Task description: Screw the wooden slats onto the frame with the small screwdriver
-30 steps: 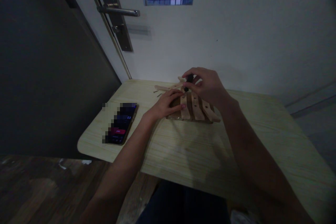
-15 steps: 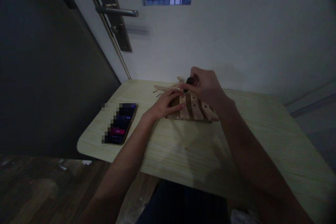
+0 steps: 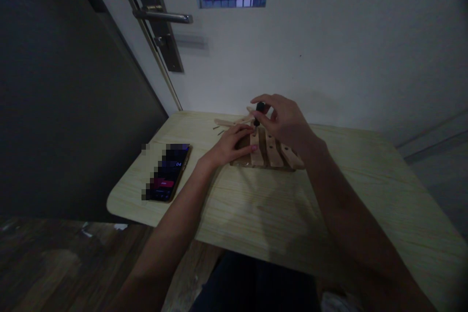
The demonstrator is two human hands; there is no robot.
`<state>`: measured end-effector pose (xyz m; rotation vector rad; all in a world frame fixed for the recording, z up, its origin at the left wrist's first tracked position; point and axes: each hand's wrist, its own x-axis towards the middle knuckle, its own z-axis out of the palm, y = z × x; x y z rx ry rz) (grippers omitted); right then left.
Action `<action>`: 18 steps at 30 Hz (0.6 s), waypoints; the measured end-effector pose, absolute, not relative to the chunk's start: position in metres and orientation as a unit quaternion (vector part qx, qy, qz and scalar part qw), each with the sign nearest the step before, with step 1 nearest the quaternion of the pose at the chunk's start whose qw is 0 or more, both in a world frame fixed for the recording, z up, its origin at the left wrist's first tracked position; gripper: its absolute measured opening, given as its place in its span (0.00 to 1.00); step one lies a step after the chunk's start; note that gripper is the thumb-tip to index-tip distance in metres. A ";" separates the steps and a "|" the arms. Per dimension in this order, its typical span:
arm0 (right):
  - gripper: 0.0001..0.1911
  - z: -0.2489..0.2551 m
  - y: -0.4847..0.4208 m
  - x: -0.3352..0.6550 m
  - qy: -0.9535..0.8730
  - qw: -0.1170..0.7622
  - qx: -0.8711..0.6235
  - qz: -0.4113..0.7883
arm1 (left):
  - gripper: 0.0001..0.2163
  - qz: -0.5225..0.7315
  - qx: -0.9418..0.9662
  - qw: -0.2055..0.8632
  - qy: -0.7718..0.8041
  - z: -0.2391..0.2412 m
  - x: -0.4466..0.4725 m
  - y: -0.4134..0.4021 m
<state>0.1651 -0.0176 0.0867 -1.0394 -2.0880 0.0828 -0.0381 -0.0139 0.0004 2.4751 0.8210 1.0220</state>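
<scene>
A small wooden slat assembly [image 3: 272, 155] lies on the light wooden table [image 3: 278, 209]. My left hand [image 3: 229, 144] rests on its left end, fingers flat and pressing a slat down. My right hand [image 3: 283, 121] hovers over the far end of the slats. Its fingertips pinch a small black tool [image 3: 259, 111] that stands upright with its tip down on a slat. Loose wooden sticks [image 3: 234, 121] lie just behind the assembly.
A phone [image 3: 168, 171] with a lit screen lies near the table's left edge. A door with a metal lever handle [image 3: 165, 16] stands behind the table's left corner, a white wall behind the rest. Dark wooden floor shows at lower left.
My right hand has shifted its grip round the black tool, the fingers turning on it. My left hand and the slats stay in place.
</scene>
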 end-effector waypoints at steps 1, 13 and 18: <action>0.14 0.086 -0.016 0.165 -0.824 0.402 -0.398 0.032 | 0.25 0.357 0.872 0.171 0.289 0.001 -0.038 -0.014; 0.15 0.094 -0.019 0.169 -0.816 0.395 -0.410 0.097 | 0.24 0.354 0.870 0.179 0.292 0.001 -0.038 -0.014; 0.08 0.096 -0.019 0.168 -0.807 0.380 -0.450 0.038 | 0.25 0.348 0.869 0.177 0.304 0.003 -0.038 -0.016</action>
